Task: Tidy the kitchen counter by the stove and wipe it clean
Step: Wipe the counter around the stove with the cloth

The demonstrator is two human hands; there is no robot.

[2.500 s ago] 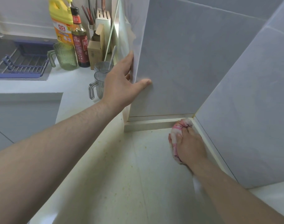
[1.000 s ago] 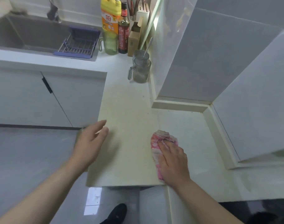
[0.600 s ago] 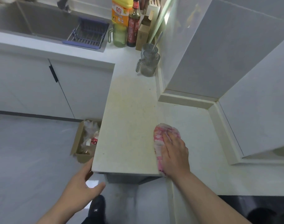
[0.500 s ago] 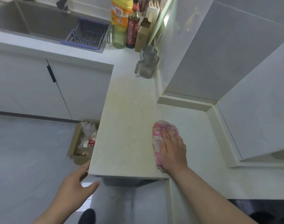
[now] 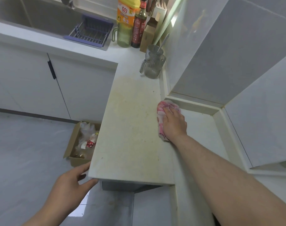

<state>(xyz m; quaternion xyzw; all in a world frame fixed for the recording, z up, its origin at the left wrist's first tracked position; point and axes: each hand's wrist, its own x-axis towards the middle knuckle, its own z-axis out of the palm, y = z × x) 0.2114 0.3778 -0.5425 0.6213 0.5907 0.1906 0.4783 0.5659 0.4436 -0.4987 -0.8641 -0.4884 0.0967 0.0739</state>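
A cream counter [image 5: 130,136] with yellowish stains and crumbs runs away from me. My right hand [image 5: 174,123] lies flat on a pink and white cloth [image 5: 161,111] and presses it onto the counter, just in front of the raised ledge at the wall corner. Part of the cloth is hidden under my palm. My left hand [image 5: 70,188] hangs at the counter's near left corner, fingers relaxed, with the fingertips at the corner's edge and nothing in it.
Two clear ribbed jugs [image 5: 152,66] stand by the wall further along. Behind them are a green jug [image 5: 123,37], a dark bottle [image 5: 139,26], a yellow bottle [image 5: 125,13] and a sink rack [image 5: 90,32]. A cardboard box [image 5: 81,144] of rubbish sits on the floor, left of the counter.
My right hand has pushed the cloth away from the front edge toward the wall ledge. My left hand left the wall, dropped and now sits at the counter's near corner.
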